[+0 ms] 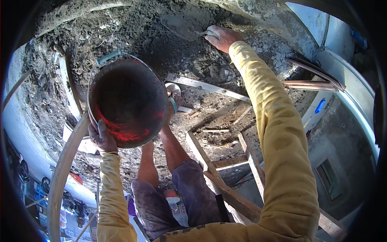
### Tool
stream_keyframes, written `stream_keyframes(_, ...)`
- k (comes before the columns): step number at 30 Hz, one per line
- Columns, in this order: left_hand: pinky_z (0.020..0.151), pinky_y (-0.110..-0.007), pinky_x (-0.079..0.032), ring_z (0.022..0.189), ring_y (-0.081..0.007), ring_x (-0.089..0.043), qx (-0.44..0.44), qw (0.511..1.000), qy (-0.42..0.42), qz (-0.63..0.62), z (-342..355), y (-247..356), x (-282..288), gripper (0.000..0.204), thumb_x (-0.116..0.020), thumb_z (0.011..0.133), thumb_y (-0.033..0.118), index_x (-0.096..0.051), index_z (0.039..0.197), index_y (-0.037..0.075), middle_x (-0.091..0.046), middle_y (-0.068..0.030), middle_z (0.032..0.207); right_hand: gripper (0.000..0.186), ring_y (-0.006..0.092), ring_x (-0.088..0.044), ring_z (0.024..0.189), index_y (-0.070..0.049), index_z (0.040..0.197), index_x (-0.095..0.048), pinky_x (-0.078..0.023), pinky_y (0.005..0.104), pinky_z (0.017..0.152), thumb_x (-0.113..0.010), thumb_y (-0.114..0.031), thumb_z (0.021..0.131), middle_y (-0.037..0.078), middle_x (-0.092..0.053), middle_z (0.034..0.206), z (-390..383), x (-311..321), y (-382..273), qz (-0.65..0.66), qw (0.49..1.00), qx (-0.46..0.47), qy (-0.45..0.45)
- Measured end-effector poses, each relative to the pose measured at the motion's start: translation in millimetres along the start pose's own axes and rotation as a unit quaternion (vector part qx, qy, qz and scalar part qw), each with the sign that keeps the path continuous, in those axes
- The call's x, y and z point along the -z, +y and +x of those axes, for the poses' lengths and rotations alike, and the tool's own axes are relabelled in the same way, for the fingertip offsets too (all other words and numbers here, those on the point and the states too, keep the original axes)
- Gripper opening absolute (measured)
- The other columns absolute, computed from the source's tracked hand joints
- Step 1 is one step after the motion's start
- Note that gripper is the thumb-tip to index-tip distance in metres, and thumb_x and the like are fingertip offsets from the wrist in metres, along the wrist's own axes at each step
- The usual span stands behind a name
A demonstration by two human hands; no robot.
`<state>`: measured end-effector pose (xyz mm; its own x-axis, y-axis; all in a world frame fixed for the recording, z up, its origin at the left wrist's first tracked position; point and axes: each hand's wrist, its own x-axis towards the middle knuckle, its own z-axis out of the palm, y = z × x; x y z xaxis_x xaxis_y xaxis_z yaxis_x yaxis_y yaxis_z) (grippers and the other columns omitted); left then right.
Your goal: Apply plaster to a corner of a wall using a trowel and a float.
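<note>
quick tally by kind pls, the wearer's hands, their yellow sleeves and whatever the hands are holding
Hands: 2 (left hand, right hand)
Yellow sleeves: 2
Held bucket: 1
Held trowel: 1
Total: 6

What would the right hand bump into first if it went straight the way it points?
Probably the rough grey dirt: the right hand points leftward, led by the flat grey trowel it seems to hold. Depth is unclear, so the trowel may already touch it.
</note>
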<state>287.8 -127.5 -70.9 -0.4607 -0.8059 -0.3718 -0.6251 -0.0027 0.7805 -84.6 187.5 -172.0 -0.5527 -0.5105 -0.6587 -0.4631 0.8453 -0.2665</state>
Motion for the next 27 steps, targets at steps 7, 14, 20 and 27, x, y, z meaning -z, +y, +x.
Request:
stream_keyframes(7,0.085,-0.028,-0.040,0.089,-0.0105,-0.050,0.012,1.000,-0.011,0.019,2.5,-9.7,7.2,0.039,-0.061,0.092,0.026,-0.059,0.120,-0.001,-0.062,-0.0032,0.099,0.039,0.0312,-0.064,0.099,-0.021,0.120,-0.053,-0.052,0.0430,0.083,-0.049,-0.048,0.092,0.006,-0.066,0.113,-0.2,5.5,16.2,-0.082,0.996,0.007,0.024)
stream_keyframes(14,0.095,-0.030,-0.038,0.102,-0.0130,-0.051,0.017,1.000,-0.021,0.007,1.2,0.6,3.1,0.048,-0.059,0.093,0.026,-0.051,0.132,-0.001,-0.060,-0.0071,0.115,0.043,0.0299,-0.063,0.105,-0.020,0.127,-0.052,-0.051,0.0416,0.088,-0.048,-0.045,0.093,0.007,-0.065,0.117,0.3,16.5,19.6,-0.103,0.994,0.019,0.023)
stream_keyframes(20,0.096,-0.030,-0.037,0.105,-0.0144,-0.051,0.005,0.999,-0.033,-0.011,3.0,-7.0,5.9,0.051,-0.058,0.093,0.027,-0.049,0.134,-0.001,-0.059,-0.0080,0.118,0.047,0.0326,-0.064,0.101,-0.023,0.125,-0.053,-0.051,0.0431,0.087,-0.048,-0.054,0.090,0.010,-0.066,0.113,4.6,35.8,17.6,-0.085,0.996,0.003,-0.034)
stream_keyframes(27,0.096,-0.030,-0.038,0.106,-0.0144,-0.051,0.011,0.999,-0.040,-0.034,1.7,-1.6,1.8,0.051,-0.058,0.094,0.028,-0.048,0.135,-0.001,-0.058,-0.0083,0.120,0.043,0.0307,-0.063,0.103,-0.021,0.126,-0.052,-0.051,0.0418,0.088,-0.049,-0.046,0.091,0.008,-0.066,0.115,8.6,27.1,16.6,-0.100,0.995,0.010,0.004)
